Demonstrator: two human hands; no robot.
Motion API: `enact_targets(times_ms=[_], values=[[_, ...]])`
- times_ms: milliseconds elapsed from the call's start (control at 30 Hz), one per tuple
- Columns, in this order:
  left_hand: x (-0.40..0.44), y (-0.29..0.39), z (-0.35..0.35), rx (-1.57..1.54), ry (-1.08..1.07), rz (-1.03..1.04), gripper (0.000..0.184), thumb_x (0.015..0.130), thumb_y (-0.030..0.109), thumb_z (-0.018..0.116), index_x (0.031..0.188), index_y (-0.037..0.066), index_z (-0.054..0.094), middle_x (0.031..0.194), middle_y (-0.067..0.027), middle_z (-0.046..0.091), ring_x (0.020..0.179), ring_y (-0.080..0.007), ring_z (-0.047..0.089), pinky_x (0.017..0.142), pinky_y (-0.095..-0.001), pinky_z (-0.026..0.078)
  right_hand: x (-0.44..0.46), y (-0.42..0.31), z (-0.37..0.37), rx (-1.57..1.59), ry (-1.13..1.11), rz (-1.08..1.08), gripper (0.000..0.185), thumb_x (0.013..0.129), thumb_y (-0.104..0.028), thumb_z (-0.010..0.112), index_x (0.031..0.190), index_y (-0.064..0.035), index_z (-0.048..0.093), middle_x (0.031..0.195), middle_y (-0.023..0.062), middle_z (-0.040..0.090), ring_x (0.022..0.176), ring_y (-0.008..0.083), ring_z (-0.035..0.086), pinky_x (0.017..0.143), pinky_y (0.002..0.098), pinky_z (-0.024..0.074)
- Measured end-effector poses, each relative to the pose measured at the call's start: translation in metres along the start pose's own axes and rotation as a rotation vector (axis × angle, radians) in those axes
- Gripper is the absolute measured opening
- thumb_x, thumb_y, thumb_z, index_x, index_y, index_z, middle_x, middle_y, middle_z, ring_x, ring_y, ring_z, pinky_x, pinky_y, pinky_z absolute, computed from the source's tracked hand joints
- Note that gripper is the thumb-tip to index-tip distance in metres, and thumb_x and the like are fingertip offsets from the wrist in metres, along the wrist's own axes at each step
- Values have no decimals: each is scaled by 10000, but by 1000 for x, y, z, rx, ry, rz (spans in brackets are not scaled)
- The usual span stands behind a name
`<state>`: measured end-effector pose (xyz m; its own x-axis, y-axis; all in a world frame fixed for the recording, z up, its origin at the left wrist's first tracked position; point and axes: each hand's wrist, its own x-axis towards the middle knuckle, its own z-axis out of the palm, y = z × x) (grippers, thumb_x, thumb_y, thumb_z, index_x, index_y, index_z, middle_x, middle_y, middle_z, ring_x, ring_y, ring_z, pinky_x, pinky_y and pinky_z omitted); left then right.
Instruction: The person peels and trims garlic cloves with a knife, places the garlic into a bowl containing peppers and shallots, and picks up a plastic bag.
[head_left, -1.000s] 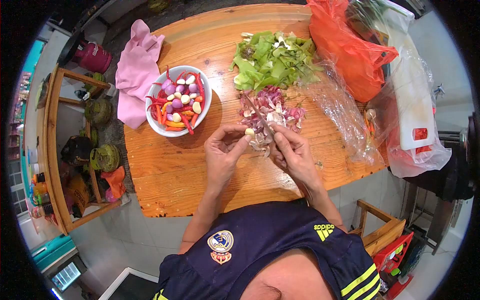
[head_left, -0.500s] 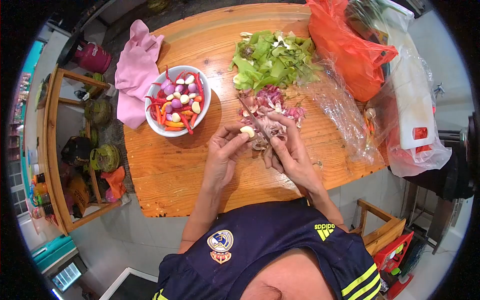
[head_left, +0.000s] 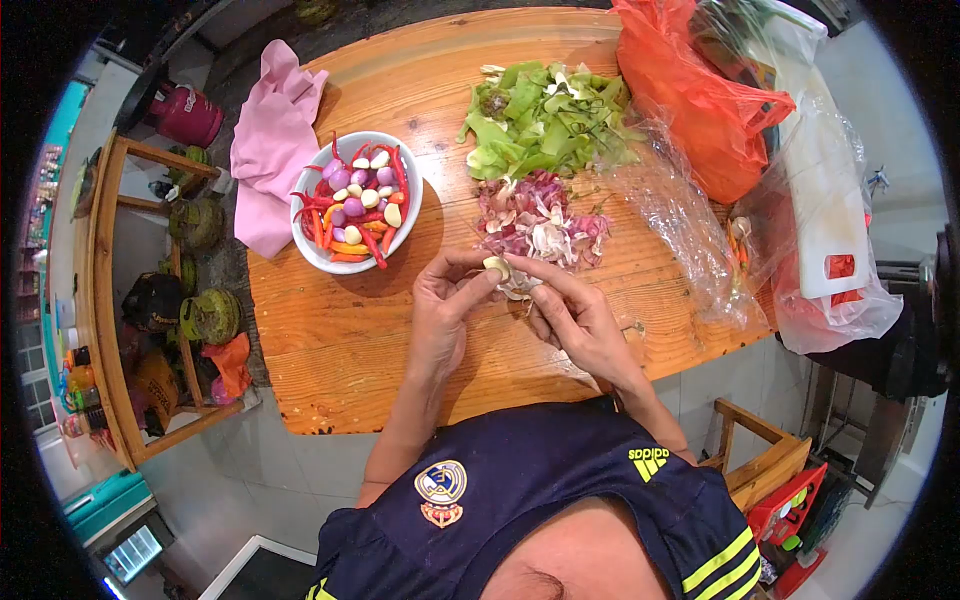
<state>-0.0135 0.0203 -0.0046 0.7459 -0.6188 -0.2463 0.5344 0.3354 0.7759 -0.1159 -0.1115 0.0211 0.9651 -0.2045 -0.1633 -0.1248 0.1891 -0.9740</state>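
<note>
Between the thumb and fingers of my left hand is a pale peeled garlic clove. My right hand is closed beside it, its index fingertip reaching the clove. The knife seen in that hand a moment earlier is now almost wholly hidden by the fingers. Just beyond both hands lies a pile of purple and white shallot and garlic skins. To the left stands a white bowl holding red and orange chillies, peeled shallots and garlic cloves.
Green vegetable peelings lie past the skins on the wooden table. At the right are an orange plastic bag, clear plastic wrap and a white cutting board inside plastic. A pink cloth hangs at the left edge.
My right hand has turned and come in against the garlic clove. The knife blade, upright and plain to see before, has dropped from sight. My left hand keeps the clove nearly in place.
</note>
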Motion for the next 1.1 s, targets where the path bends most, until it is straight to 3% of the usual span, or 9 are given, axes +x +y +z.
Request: enact_targets(times_ms=[300,600,900,1100], values=[[1,-1,-1,7,7,-2,164,804,-13,612,960,30,583,902,-71,641,808,-128,634,683,-252,541,0,1,-5,211,2,156,324,964,-194,419,1252,-48,448,562,-33,376,491,42,342,453,195,279],[0,-1,2,9,22,20,163,781,-19,648,932,18,597,900,-68,644,799,-116,621,697,-248,512,3,5,-1,118,-34,31,321,957,-185,435,1251,-56,441,593,-37,375,509,39,342,458,199,257],[0,-1,1,7,33,-5,175,777,-30,651,941,8,603,906,-73,643,812,-124,622,704,-253,514,1,-3,-5,243,-46,132,358,976,-266,383,1263,-54,419,561,-42,358,467,40,336,431,186,267],[0,-4,-1,54,9,66,169,772,-37,654,930,1,608,907,-71,640,827,-127,617,717,-258,515,2,2,-2,110,-48,60,332,966,-227,416,1251,-57,431,580,-43,363,498,38,329,458,188,276]])
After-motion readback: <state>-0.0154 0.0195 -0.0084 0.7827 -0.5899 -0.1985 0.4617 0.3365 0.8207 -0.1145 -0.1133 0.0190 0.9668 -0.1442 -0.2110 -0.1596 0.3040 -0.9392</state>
